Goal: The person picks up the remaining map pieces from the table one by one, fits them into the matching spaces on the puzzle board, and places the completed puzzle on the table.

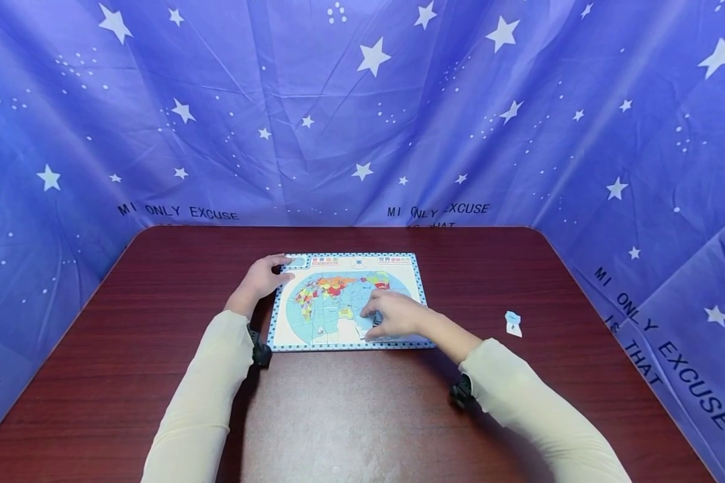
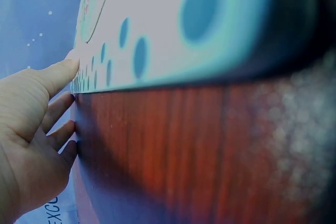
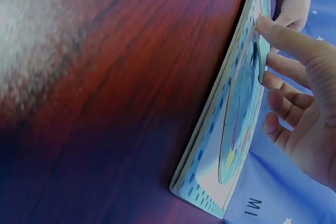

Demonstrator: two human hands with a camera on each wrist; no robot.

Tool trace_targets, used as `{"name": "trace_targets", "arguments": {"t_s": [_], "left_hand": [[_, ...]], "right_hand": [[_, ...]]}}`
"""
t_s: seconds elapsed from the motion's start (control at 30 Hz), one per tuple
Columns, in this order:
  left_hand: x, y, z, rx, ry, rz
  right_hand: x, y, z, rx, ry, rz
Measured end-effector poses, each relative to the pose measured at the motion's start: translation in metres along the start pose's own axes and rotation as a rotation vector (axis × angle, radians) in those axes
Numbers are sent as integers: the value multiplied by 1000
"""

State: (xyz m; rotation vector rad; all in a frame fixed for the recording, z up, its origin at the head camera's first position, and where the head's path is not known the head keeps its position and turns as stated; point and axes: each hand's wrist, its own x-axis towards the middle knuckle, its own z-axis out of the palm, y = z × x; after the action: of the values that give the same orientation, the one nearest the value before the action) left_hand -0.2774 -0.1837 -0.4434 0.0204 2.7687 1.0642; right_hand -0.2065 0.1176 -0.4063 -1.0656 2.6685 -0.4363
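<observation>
A world map jigsaw puzzle (image 1: pixel 280 332) in a blue-dotted white frame lies flat on the table. My left hand (image 1: pixel 261 278) rests at its upper left edge. The left wrist view shows that thumb (image 2: pixel 65 72) on the dotted border, with the other fingers loosely spread below it. Over the lower right of the map is my right hand (image 1: pixel 399 314). Its thumb and fingers pinch a thin puzzle piece (image 3: pixel 263 59), tilted up from the map surface in the right wrist view. A white patch (image 1: pixel 347 331) shows at the bottom of the map, left of this hand.
One loose blue-and-white puzzle piece (image 1: pixel 513 323) lies on the dark red wooden table (image 1: pixel 350 416), right of the puzzle. A blue curtain with white stars (image 1: pixel 314 147) hangs behind the table and along both sides.
</observation>
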Motion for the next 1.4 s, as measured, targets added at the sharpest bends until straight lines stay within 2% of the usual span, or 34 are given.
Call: {"name": "trace_targets", "arguments": {"t_s": [0.33, 0.7, 1.17, 1.4], "left_hand": [[-1, 2, -1, -2, -7, -4], [-3, 1, -2, 18, -13, 26], [-4, 0, -2, 6, -24, 24], [-3, 0, -2, 12, -24, 28]], "right_hand": [[1, -4, 3, 42, 4, 24], [1, -3, 4, 106, -27, 25], [0, -3, 5, 100, -42, -2], [-1, -1, 6, 83, -22, -10]]}}
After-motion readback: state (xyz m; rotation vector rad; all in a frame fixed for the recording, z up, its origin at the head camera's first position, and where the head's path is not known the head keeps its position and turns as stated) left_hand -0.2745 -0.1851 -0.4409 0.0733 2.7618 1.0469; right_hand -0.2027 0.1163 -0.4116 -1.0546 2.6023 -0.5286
